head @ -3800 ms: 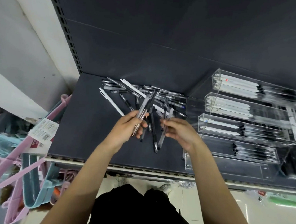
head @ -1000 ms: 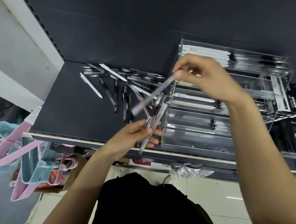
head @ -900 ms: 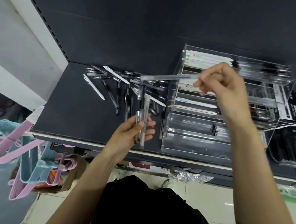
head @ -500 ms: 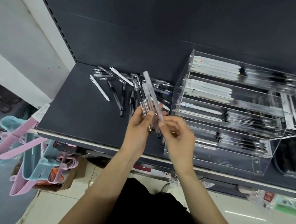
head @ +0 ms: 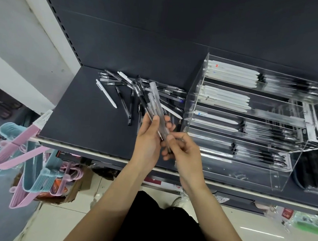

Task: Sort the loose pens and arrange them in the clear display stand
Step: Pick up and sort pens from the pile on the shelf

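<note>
Now both hands (head: 168,147) on pen bundle (head: 154,108) (L+R).

A dark shelf (head: 88,117) carries loose pens (head: 130,90) beside a clear display stand (head: 276,182).

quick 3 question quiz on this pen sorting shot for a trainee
1. True or false: the left hand grips a bunch of pens.
2. Which side of the clear display stand does the loose pile of pens lie on, as the camera sees it? A) left B) right C) on top
3. Fill in: the right hand pinches the lower end of the held ____.

Key: 1 true. 2 A. 3 pens.
</note>
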A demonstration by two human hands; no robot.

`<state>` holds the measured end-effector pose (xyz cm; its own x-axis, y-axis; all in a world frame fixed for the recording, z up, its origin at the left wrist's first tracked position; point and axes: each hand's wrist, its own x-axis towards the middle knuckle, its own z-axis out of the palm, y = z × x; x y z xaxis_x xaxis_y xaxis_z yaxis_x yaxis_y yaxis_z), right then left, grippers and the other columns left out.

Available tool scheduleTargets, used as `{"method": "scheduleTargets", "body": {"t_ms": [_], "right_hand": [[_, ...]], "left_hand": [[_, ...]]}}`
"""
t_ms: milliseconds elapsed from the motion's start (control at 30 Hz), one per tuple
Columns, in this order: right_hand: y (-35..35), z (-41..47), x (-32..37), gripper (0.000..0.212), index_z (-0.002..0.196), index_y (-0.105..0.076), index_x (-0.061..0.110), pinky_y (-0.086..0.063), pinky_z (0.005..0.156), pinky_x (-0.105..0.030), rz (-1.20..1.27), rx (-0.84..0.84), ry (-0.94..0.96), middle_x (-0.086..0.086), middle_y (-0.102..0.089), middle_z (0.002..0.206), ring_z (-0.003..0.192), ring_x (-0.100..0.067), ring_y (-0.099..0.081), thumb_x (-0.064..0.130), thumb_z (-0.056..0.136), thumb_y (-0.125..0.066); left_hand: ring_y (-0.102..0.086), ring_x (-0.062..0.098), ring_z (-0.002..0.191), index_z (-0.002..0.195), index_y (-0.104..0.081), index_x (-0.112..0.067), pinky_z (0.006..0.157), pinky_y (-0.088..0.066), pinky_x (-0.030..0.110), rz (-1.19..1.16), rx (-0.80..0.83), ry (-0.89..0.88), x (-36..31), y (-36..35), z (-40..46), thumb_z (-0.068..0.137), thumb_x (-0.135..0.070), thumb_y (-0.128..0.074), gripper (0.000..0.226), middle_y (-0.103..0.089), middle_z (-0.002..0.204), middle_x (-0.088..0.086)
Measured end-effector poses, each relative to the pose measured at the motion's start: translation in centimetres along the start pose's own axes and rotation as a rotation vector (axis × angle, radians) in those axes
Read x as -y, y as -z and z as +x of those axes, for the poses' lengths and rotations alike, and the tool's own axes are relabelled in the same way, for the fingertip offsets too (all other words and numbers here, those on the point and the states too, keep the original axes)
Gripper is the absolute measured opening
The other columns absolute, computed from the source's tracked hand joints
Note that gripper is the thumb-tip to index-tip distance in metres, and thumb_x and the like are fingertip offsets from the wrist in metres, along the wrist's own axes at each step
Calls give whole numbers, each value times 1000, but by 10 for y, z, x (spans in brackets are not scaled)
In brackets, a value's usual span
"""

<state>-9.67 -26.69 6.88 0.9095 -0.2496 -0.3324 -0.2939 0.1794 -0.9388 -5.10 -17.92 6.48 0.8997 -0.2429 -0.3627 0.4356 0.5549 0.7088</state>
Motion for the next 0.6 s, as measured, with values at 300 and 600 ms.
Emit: {"method": "scheduleTargets", "body": {"t_ms": [300, 600], "right_hand": [[13, -5, 3, 20, 108, -61, 8, -49, 55, -18, 36, 93, -33, -1, -67, 70, 59, -8, -60, 5, 89, -58], [3, -2, 3, 6, 92, -61, 15, -54, 59, -25, -118, -35, 136, 6, -67, 76, 61, -16, -66, 12, 88, -63]], "left_hand": [[-53, 16, 80, 96, -55, -13, 84, -44, 34, -118, 32, -84, -11, 5, 2, 99, -9, -38, 17, -56, 90, 2], [-64, 9, 85, 113, -53, -25, 61, -52, 25, 6, 32, -117, -4, -12, -12, 102, -23, -32, 24, -64, 83, -7]]}}
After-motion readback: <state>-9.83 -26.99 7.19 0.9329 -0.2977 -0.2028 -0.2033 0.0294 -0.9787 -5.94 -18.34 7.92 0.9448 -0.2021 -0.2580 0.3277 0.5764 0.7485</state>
